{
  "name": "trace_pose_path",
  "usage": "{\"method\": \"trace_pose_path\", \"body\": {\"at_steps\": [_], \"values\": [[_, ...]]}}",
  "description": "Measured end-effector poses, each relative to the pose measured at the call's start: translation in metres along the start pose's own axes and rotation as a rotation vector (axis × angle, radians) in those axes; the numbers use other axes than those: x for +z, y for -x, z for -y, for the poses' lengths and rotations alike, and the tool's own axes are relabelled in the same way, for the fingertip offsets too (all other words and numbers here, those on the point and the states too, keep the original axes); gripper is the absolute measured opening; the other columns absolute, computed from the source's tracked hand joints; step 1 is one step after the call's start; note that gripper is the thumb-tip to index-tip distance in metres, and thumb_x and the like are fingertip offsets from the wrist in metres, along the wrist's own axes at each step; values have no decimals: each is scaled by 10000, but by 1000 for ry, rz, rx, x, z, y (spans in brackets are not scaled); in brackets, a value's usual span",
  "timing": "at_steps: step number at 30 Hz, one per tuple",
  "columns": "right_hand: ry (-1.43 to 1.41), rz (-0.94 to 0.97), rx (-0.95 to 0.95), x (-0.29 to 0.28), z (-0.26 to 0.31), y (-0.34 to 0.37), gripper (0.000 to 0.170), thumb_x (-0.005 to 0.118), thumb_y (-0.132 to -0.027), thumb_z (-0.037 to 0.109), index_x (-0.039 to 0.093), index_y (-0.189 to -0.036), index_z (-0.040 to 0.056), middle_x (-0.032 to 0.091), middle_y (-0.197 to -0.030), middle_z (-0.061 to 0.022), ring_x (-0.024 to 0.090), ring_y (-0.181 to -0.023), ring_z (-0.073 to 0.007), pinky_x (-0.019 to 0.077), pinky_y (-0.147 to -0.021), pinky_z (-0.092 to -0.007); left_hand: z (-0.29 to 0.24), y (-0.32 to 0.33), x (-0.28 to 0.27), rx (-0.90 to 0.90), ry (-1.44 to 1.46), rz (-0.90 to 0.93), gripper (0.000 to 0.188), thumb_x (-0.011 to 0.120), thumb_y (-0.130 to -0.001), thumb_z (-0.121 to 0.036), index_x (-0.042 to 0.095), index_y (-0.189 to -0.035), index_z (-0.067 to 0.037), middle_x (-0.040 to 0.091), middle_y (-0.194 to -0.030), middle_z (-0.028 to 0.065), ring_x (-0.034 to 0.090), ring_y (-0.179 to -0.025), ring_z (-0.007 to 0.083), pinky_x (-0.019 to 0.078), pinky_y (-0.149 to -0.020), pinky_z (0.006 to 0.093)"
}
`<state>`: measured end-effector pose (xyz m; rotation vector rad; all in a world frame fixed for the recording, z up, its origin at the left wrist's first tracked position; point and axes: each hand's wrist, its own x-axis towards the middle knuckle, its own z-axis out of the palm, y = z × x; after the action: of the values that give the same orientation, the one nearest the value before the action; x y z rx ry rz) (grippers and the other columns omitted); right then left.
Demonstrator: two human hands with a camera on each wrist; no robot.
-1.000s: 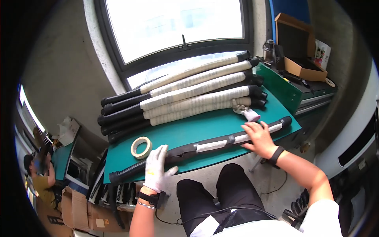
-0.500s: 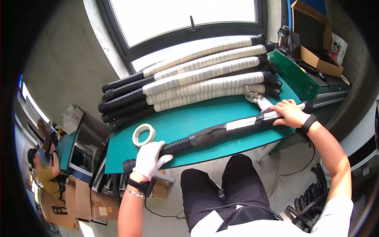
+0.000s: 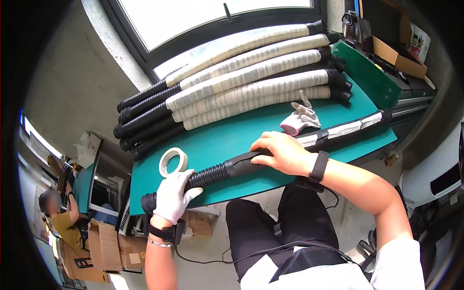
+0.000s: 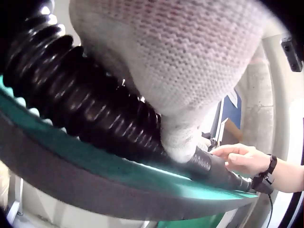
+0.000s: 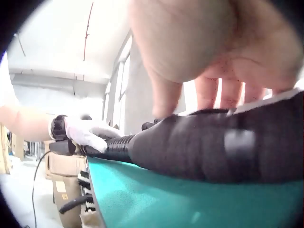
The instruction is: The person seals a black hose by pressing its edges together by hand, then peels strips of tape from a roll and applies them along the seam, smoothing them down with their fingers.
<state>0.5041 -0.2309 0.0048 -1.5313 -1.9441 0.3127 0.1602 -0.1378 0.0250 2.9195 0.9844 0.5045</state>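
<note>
A black corrugated hose (image 3: 208,177) lies along the front of the green table (image 3: 227,145), partly covered by a dark fabric sleeve (image 5: 199,147) with white patches at its right part. My left hand (image 3: 171,197), in a white knit glove, grips the bare ribbed part near the left end; its thumb lies along the hose in the left wrist view. My bare right hand (image 3: 285,152) holds the sleeve from above near the middle, thumb on the near side and fingers over the far side.
Several white-wrapped black hoses (image 3: 251,77) lie stacked at the back below the window. A roll of tape (image 3: 173,162) rests behind my left hand, and a loose glove (image 3: 300,118) beyond the hose. At back right are an opened cardboard box (image 3: 398,55) and green cabinet (image 3: 367,72). Another person (image 3: 63,217) sits far left.
My left hand has moved left along the hose to its ribbed part. The hose shifted right, then my right hand moved back left to the sleeve's middle. The loose glove has turned over.
</note>
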Motion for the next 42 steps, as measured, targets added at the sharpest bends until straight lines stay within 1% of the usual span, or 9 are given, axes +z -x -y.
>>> {"method": "trace_pose_path", "body": {"at_steps": [2, 6, 10, 17, 26, 32, 37, 41, 42], "values": [[16, 25, 27, 2, 2, -2, 348, 769, -943, 352, 741, -1130, 60, 693, -1015, -121, 661, -1062, -323, 542, -895, -432, 10, 1, 4, -14, 47, 58, 569, 820, -860, -372, 659, -1308, -61, 694, -1157, 167, 674, -1063, 370, 538, -950, 430], [36, -18, -3, 6, -2, -7, 306, 788, -922, 313, 754, -1096, 63, 694, -986, -104, 649, -1003, -306, 542, -853, -427, -21, -19, 9, 12, 157, -91, 640, 861, -843, -329, 640, -1373, -45, 644, -1303, 198, 623, -1191, 388, 506, -1035, 450], [33, -52, -94, 8, -6, -11, 259, 812, -897, 246, 762, -1051, 44, 691, -973, -97, 619, -947, -300, 527, -836, -419, -65, -63, 37, 67, 266, -205, 585, 842, -866, -313, 651, -1347, -41, 670, -1263, 195, 647, -1153, 375, 526, -1002, 432], [12, -40, -65, 3, -1, -17, 202, 809, -887, 222, 752, -983, 54, 672, -914, -93, 616, -883, -320, 523, -795, -442, -65, -91, 49, -42, 542, 3, 292, 795, -910, -190, 764, -1152, -30, 717, -1017, 116, 717, -924, 276, 576, -844, 358], [-1, -110, -152, 7, -2, -16, 146, 828, -841, 137, 722, -917, 73, 617, -849, -59, 598, -854, -284, 519, -748, -387, -63, -92, 54, 46, 546, -121, 279, 858, -814, -81, 790, -1083, -56, 711, -922, 99, 698, -843, 261, 572, -757, 353], [314, -128, -321, 4, 4, -6, 212, 799, -768, 116, 739, -968, 83, 591, -839, -25, 595, -842, -234, 526, -736, -369, -61, -90, 58, 79, 518, -154, 221, 841, -829, -189, 784, -1028, -111, 662, -859, 66, 657, -858, 286, 544, -747, 390], [438, -108, -353, 3, 20, 7, 380, 713, -803, 88, 717, -1162, -37, 682, -1007, -98, 636, -891, -228, 550, -786, -344, -60, -91, 60, 98, 513, -161, 285, 866, -791, -126, 784, -1062, -94, 695, -895, 81, 670, -842, 283, 556, -737, 377], [534, -131, -357, 5, 24, 7, 417, 688, -791, 87, 712, -1188, -37, 707, -1051, -121, 673, -897, -228, 570, -800, -335, -64, -87, 57, 116, 465, -210, 289, 847, -819, -132, 774, -1091, -68, 713, -920, 97, 688, -858, 299, 567, -762, 393], [542, -150, -366, 6, 24, 8, 418, 692, -769, 74, 721, -1171, -34, 720, -1064, -125, 682, -898, -220, 576, -785, -328, -63, -84, 55, 114, 465, -150, 344, 838, -840, -149, 753, -1162, -64, 718, -1005, 121, 695, -946, 319, 572, -830, 401]]}}
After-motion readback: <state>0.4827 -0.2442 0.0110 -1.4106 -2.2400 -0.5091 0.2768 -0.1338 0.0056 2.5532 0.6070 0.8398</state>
